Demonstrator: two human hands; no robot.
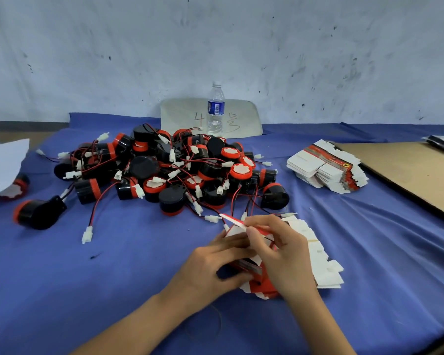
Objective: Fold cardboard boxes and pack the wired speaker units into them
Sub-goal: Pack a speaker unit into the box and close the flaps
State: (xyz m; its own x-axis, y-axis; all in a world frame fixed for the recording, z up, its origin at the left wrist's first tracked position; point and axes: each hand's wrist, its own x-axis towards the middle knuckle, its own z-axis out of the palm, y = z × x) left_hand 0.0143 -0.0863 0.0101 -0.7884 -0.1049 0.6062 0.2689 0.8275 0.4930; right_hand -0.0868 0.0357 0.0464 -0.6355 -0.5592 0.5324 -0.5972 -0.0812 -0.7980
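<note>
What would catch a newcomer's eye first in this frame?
The tangled heap of black-and-red wired speaker units in the middle of the blue cloth stands out first. In front of it, the left hand and right hand grip a half-folded red-and-white cardboard box. A stack of flat boxes lies to the right, a water bottle behind the heap.

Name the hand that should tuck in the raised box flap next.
Right, most likely: the right hand pinches the raised flap, while the left hand holds the box body on the blue cloth.
</note>
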